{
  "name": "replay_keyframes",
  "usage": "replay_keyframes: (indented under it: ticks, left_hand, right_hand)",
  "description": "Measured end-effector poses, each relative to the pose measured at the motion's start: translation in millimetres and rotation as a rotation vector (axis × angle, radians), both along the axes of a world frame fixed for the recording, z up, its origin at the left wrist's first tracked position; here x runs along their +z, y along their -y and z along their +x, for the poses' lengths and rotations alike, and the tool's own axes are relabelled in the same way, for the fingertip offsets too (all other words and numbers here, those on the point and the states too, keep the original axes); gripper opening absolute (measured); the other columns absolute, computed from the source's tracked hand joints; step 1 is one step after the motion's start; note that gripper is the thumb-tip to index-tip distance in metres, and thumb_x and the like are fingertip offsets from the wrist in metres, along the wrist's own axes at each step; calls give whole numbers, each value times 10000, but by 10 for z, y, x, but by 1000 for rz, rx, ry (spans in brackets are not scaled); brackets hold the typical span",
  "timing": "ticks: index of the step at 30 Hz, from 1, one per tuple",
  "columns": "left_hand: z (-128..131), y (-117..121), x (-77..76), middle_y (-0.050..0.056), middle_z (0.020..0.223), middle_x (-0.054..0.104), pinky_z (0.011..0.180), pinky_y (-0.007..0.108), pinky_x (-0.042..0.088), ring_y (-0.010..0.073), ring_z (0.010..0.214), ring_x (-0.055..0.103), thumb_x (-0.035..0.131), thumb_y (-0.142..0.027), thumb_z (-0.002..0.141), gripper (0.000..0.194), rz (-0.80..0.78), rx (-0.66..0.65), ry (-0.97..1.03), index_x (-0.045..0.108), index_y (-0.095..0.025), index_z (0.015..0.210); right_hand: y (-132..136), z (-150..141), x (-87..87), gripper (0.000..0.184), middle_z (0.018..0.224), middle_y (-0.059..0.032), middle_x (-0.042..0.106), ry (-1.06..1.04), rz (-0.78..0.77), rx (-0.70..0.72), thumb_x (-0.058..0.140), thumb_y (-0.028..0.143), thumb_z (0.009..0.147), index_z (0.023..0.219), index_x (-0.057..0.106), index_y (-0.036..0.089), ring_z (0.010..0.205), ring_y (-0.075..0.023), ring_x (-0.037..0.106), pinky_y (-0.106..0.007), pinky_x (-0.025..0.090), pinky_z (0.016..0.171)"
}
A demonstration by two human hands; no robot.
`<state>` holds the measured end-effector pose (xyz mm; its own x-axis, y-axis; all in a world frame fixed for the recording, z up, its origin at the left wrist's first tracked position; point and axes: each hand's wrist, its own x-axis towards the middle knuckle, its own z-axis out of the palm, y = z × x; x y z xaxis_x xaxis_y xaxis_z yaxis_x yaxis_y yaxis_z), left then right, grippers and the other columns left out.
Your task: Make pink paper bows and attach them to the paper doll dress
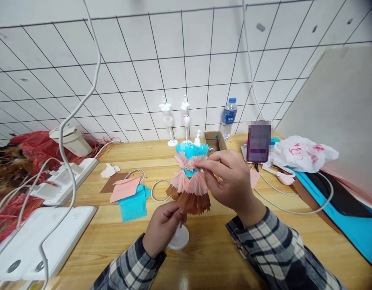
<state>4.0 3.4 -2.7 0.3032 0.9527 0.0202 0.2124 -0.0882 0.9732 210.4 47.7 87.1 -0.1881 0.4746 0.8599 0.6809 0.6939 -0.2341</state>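
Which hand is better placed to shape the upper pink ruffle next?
Probably the right hand: its fingertips are at that ruffle, while the left hand is lower, holding the stand.

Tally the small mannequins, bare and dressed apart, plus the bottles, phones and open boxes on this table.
Bare mannequins: 2
Dressed mannequin, left hand below the skirt, right hand at its pink ruffle: 1
Bottle: 1
Phone: 1
Open box: 1
Total: 6
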Motion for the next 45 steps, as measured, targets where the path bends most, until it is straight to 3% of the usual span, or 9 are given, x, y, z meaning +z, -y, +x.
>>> replay_keyframes:
  ticks: [3,8,13,18,24,29,34,40,45]
  left_hand:
    - [2,4,-10,6,569,504,512,232,335,105,522,431,489,-498,877,436,-3,-2,-15,555,-143,633]
    - [-2,11,-9,6,587,503,529,230,341,113,555,445,484,-433,884,387,47,41,-117,558,-147,634]
    - [14,-3,37,11,595,521,541,230,348,123,576,468,465,-404,886,367,77,95,-178,559,-152,637]
    - [11,-12,42,12,588,536,538,222,351,130,584,487,474,-388,885,357,103,110,-229,561,-158,626]
    - [-7,-10,11,12,611,568,571,222,371,133,604,515,479,-337,890,311,199,95,-309,585,-160,657]
    - [8,1,55,10,608,567,583,219,365,129,608,518,492,-301,886,293,251,74,-341,588,-158,648]
    - [2,14,53,10,613,555,584,218,363,128,611,508,489,-305,888,297,267,57,-311,591,-156,652]
    - [34,18,44,15,610,557,568,222,363,131,599,503,470,-351,893,323,195,42,-276,589,-155,666]
    - [60,14,60,15,596,553,565,225,353,136,595,504,480,-353,878,328,162,65,-284,565,-163,625]
  right_hand:
    - [16,-10,4,126,822,-26,675,-15,-62,7,579,150,832,908,668,198,781,-182,584,-323,443,697]
    - [26,-3,21,246,822,-31,658,19,-139,14,547,176,865,1090,645,194,771,-170,594,-299,462,683]
    - [-32,109,33,127,878,-43,663,61,-143,50,589,205,860,939,689,202,813,-172,600,-297,465,701]
    - [-71,220,40,78,945,-32,627,117,-136,144,642,190,819,842,699,238,732,-142,573,-287,461,651]
    - [-49,193,53,256,1063,-71,580,107,-52,137,664,209,788,1040,640,249,884,-208,569,-335,485,696]
    - [-59,168,38,70,1070,-71,551,68,-48,57,668,232,800,869,657,230,767,-168,549,-316,472,639]
    - [-93,192,29,173,1068,-91,571,-5,-52,42,663,254,807,968,617,211,1017,-243,559,-359,503,754]
    - [-77,194,49,264,1164,-100,549,-31,-112,92,666,332,811,1049,618,229,957,-229,578,-349,514,689]
    - [-67,134,30,352,1164,-115,544,-30,-106,82,710,370,759,1055,592,219,1052,-267,547,-369,521,725]
